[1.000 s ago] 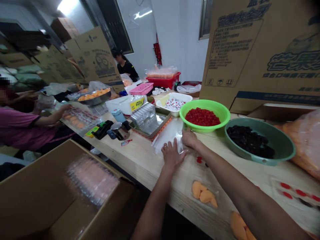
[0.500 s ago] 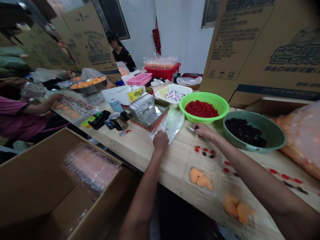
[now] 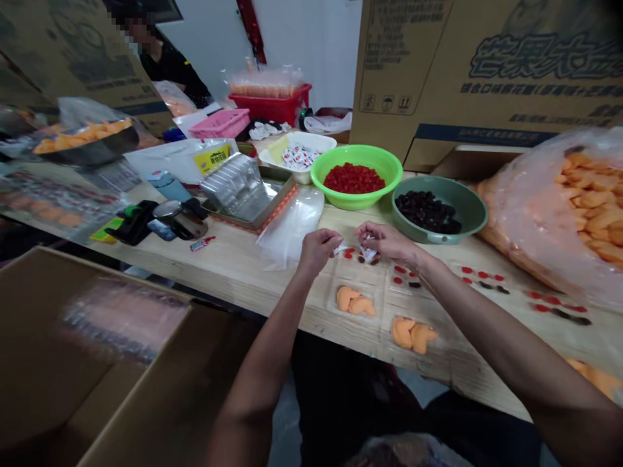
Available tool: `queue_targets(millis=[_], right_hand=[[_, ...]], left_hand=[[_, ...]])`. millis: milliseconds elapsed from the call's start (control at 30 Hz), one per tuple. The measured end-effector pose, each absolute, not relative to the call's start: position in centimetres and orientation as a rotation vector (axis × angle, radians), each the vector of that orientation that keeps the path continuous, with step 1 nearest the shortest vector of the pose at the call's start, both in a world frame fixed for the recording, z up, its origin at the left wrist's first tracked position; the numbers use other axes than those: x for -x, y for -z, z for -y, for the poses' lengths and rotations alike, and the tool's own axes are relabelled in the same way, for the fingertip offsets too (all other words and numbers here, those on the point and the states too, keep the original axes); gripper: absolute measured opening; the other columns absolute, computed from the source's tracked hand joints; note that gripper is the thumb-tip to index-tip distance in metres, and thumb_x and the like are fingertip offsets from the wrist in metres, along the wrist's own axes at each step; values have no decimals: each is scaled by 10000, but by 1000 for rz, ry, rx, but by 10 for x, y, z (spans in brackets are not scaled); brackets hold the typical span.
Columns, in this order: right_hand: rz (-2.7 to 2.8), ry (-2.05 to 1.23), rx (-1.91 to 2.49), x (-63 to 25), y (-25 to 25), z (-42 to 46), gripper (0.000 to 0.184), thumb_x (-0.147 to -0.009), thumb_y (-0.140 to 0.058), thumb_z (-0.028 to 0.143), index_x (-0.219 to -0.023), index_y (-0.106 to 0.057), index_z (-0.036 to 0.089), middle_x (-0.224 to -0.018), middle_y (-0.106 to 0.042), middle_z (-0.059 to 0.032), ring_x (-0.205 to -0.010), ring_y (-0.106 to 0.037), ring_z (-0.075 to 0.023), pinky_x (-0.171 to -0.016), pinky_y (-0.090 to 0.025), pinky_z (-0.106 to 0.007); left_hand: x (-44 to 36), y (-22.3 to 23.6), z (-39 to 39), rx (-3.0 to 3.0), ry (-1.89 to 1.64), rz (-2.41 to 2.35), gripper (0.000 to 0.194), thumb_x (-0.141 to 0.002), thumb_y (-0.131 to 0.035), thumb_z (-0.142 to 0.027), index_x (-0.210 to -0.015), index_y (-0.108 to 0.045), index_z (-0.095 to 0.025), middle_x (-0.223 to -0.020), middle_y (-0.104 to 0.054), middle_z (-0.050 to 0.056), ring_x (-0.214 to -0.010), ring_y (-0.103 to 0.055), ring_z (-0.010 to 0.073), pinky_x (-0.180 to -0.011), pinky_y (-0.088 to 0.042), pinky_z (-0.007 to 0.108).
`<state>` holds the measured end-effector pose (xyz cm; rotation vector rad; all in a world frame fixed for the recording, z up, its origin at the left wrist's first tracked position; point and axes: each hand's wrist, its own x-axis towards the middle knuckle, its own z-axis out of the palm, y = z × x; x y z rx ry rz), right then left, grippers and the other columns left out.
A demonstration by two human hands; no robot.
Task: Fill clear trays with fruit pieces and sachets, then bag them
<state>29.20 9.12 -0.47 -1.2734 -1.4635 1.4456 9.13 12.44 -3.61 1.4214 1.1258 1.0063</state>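
My left hand (image 3: 317, 250) and my right hand (image 3: 384, 241) meet over the wooden table (image 3: 243, 272), both pinched on a small white sachet (image 3: 363, 251) held between them. Under them lies a clear tray (image 3: 363, 285) with orange fruit pieces (image 3: 355, 303) and a few red and dark bits. A second tray portion with orange pieces (image 3: 413, 334) lies to its right. A stack of clear plastic bags (image 3: 291, 227) lies just left of my left hand.
A green bowl of red pieces (image 3: 356, 177), a darker bowl of black pieces (image 3: 428, 211), a white dish of sachets (image 3: 299, 155) and a big bag of orange fruit (image 3: 574, 207) stand behind. An open carton (image 3: 97, 363) sits lower left. Another person (image 3: 160, 55) works at the back.
My left hand left the plastic bags and came right to meet my right hand. Both now pinch the small sachet over the tray. The camera swung right and down.
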Motion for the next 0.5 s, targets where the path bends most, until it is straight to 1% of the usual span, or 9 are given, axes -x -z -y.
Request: queue_targets(millis=[67, 133, 167, 200, 267, 300, 367, 433, 500], right_hand=[[1582, -1421, 1267, -299, 14, -72, 290, -741, -587, 182, -1031, -592, 195, -892, -620, 3, -730, -586, -141, -621, -482, -240], [1778, -1296, 1250, -305, 22, -55, 359, -749, -535, 129, -1090, -622, 198, -1033, -645, -35, -885, -618, -178, -770, -519, -305], [1883, -1193, 1236, -307, 26, -49, 424, -739, -518, 96, -1133, -631, 201, -1121, -639, -53, -989, -616, -197, -868, -513, -342], [1973, -1079, 1221, -310, 29, -44, 498, -723, -507, 63, -1183, -631, 206, -1217, -613, -69, -1102, -594, -212, -965, -483, -375], [2089, -891, 1202, -315, 32, -40, 614, -698, -489, 12, -1267, -614, 207, -1358, -542, -90, -1270, -515, -225, -1092, -399, -403], [2117, -846, 1208, -319, 33, -40, 638, -698, -479, -3, -1288, -605, 201, -1373, -530, -98, -1289, -504, -223, -1104, -390, -398], [2137, -822, 1269, -326, 32, -39, 640, -716, -459, -19, -1308, -594, 185, -1329, -552, -106, -1229, -549, -211, -1055, -436, -365], [2158, -780, 1380, -333, 30, -37, 610, -735, -463, -19, -1298, -604, 170, -1246, -584, -108, -1138, -590, -209, -998, -468, -337], [2163, -662, 1533, -338, 28, -31, 547, -763, -487, 2, -1268, -627, 157, -1187, -591, -117, -1086, -598, -225, -975, -468, -336]], left_hand=[[-87, 41, -113, -1395, -926, -1204, 170, -755, -676, -224, -897, -707, -135, -638, -606, -28, -496, -521, 83, -475, -427, 189], [-85, 45, -99, -1473, -853, -1260, 279, -749, -640, -130, -1017, -713, -149, -712, -632, -23, -532, -561, 84, -506, -448, 188], [-85, 48, -92, -1551, -820, -1277, 330, -749, -620, -94, -1056, -715, -163, -746, -643, -20, -561, -579, 87, -530, -458, 189], [-86, 49, -86, -1645, -790, -1287, 360, -754, -601, -67, -1077, -717, -177, -760, -649, -20, -590, -590, 92, -556, -465, 192], [-89, 52, -78, -1825, -739, -1296, 376, -783, -566, -40, -1088, -720, -194, -736, -655, -26, -632, -600, 104, -615, -476, 205], [-91, 52, -77, -1899, -721, -1298, 375, -798, -552, -30, -1089, -721, -196, -725, -661, -27, -651, -605, 111, -651, -485, 216], [-93, 51, -78, -2028, -691, -1282, 371, -817, -538, -14, -1089, -720, -189, -764, -687, -13, -712, -627, 128, -730, -503, 244], [-93, 48, -80, -2181, -680, -1265, 340, -836, -549, -24, -1093, -719, -170, -894, -710, 34, -837, -650, 161, -816, -514, 282], [-91, 45, -77, -2372, -675, -1256, 262, -880, -545, -64, -1054, -723, -144, -1019, -696, 91, -965, -642, 202, -889, -508, 327]])
